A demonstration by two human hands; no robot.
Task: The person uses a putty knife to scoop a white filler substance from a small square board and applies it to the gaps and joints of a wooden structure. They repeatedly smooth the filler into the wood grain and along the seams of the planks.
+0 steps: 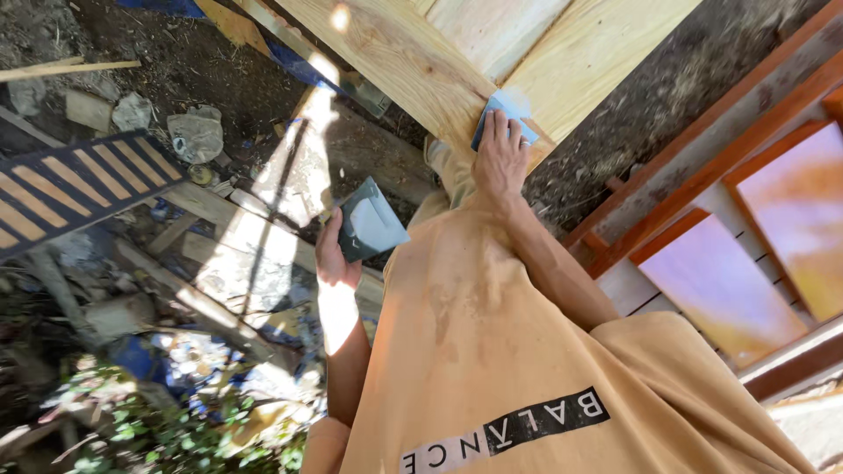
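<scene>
A: What was held in the left hand (pixel 332 256)?

B: A dark grey trowel-like tool (pixel 369 221) with a pale patch on its face was gripped there, the fingers closed round its edge. It was kept away from the wood, out over the littered ground (pixel 219 105).

A: And the right hand (pixel 499 161)?

B: It was laid flat, fingers stretched forward, pressed on a blue sanding pad (pixel 507 117). The pad was pinned against a pale wooden plank (pixel 395 53), right at the plank's near edge, where a second light board (pixel 597 53) was met.

A: Was the pad grasped or only pushed?

B: Pressed down under the palm and fingers, as far as could be seen; part of it was hidden by the hand.

A: What else was seen around?

B: A mustard-yellow shirt (pixel 527 351) was worn by the person. A dark slatted panel (pixel 70 189) was lying to the left among scrap timber and rubble. Reddish-brown framed panels (pixel 764 219) were seen to the right, and green leaves (pixel 158 430) at the lower left.
</scene>
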